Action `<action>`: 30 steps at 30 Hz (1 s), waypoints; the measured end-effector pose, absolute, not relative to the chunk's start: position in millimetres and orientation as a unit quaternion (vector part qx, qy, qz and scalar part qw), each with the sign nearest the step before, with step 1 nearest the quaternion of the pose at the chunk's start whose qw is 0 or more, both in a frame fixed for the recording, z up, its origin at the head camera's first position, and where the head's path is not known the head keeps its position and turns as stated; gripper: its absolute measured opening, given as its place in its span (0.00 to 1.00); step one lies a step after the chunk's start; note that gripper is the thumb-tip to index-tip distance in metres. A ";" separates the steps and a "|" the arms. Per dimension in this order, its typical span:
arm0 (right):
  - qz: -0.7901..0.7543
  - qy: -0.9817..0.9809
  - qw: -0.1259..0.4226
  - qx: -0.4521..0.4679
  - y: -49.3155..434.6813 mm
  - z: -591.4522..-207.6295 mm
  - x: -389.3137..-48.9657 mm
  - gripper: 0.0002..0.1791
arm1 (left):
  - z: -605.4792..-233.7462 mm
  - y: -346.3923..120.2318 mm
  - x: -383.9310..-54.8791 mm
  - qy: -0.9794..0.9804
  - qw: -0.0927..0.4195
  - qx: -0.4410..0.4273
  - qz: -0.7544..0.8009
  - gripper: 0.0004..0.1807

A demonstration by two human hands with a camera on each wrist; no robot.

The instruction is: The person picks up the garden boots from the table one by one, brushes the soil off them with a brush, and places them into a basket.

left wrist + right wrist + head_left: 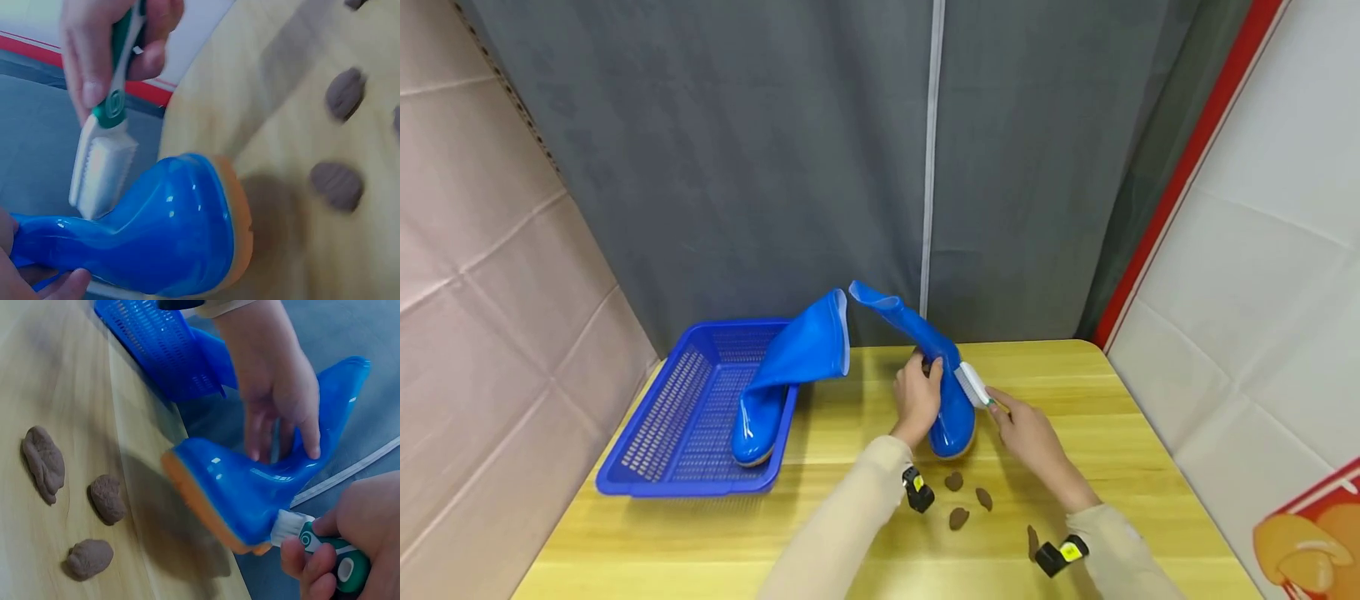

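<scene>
My left hand point(917, 396) grips a glossy blue rain boot point(953, 421) around its ankle, its fingers curled there in the right wrist view. The boot is tilted, its orange sole point(203, 503) facing the tabletop and its shaft bending away toward the back. In my right hand point(1033, 433) is a scrub brush point(103, 175) with a green and white handle point(340, 559). Its white bristles point(287, 526) meet the boot near the heel and ankle. The hand's palm side is partly hidden in the head view.
A blue plastic basket point(685, 490) stands at the left, with a second blue boot point(801, 342) leaning over its right rim. Several brown lumps point(958, 518) lie on the wooden table point(700, 550) near my forearms. A grey curtain point(737, 167) hangs behind.
</scene>
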State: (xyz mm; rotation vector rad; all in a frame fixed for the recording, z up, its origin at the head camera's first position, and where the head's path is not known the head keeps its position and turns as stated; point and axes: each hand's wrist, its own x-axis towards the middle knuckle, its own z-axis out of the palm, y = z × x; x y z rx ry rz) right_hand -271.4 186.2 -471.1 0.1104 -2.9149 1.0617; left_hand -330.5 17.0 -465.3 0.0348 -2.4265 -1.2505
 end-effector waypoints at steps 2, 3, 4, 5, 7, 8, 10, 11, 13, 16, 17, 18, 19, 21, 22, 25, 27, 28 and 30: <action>0.357 -0.933 0.019 0.036 184.1 -469.0 -271.5 0.22 | -457.3 11.0 -333.0 -0.878 0.213 -0.005 -0.429 0.18; 0.361 -0.931 0.019 0.037 182.9 -468.2 -271.6 0.22 | -454.2 8.1 -334.2 -0.882 0.217 -0.012 -0.418 0.18; 0.364 -0.930 0.018 0.040 182.0 -467.5 -271.7 0.23 | -451.9 5.2 -335.0 -0.884 0.221 -0.019 -0.411 0.18; 0.367 -0.929 0.014 0.040 180.8 -467.3 -271.6 0.23 | -451.1 2.5 -335.6 -0.888 0.224 -0.025 -0.402 0.18; 0.371 -0.928 0.004 0.040 179.1 -469.2 -271.4 0.23 | -453.7 -2.1 -335.7 -0.895 0.219 -0.029 -0.386 0.19; 0.371 -0.928 -0.003 0.042 178.4 -470.6 -271.0 0.22 | -456.7 -4.2 -335.1 -0.899 0.215 -0.030 -0.379 0.19; 0.371 -0.928 -0.016 0.042 177.5 -474.0 -269.4 0.21 | -465.4 -7.2 -333.7 -0.910 0.205 -0.028 -0.359 0.21; 0.371 -0.927 -0.021 0.038 177.4 -476.2 -268.6 0.19 | -470.0 -8.2 -333.0 -0.916 0.199 -0.027 -0.347 0.22; 0.368 -0.929 -0.021 0.038 177.6 -479.7 -267.0 0.17 | -477.2 -9.8 -331.7 -0.922 0.195 -0.027 -0.333 0.23; 0.370 -0.928 -0.015 0.041 179.8 -482.7 -264.7 0.15 | -482.0 -11.0 -332.2 -0.925 0.203 -0.027 -0.320 0.24; 0.372 -0.927 -0.013 0.040 181.3 -483.1 -264.2 0.15 | -481.8 -11.0 -332.8 -0.924 0.204 -0.028 -0.321 0.24; 0.374 -0.926 -0.014 0.038 182.9 -483.3 -263.3 0.16 | -481.4 -11.3 -333.5 -0.924 0.205 -0.027 -0.322 0.24; 0.378 -0.925 -0.014 0.035 184.8 -483.8 -262.3 0.16 | -481.0 -11.6 -334.2 -0.924 0.208 -0.026 -0.320 0.24; 0.387 -0.921 -0.018 0.030 189.6 -485.0 -260.7 0.16 | -479.7 -12.5 -335.7 -0.926 0.212 -0.028 -0.311 0.23; 0.393 -0.919 -0.021 0.028 191.6 -486.1 -260.2 0.16 | -478.5 -13.9 -336.6 -0.927 0.214 -0.032 -0.305 0.22; 0.404 -0.914 -0.022 0.023 197.8 -489.2 -259.0 0.14 | -475.6 -17.7 -339.6 -0.934 0.230 -0.046 -0.269 0.19; 0.405 -0.914 -0.015 0.020 202.7 -490.4 -257.3 0.15 | -473.2 -19.8 -341.2 -0.939 0.236 -0.054 -0.245 0.17; 0.403 -0.915 -0.008 0.019 205.3 -491.1 -256.1 0.15 | -472.2 -20.7 -341.6 -0.940 0.237 -0.057 -0.237 0.17; 0.398 -0.917 0.001 0.015 211.3 -491.9 -252.5 0.15 | -471.2 -22.4 -342.3 -0.943 0.240 -0.058 -0.222 0.17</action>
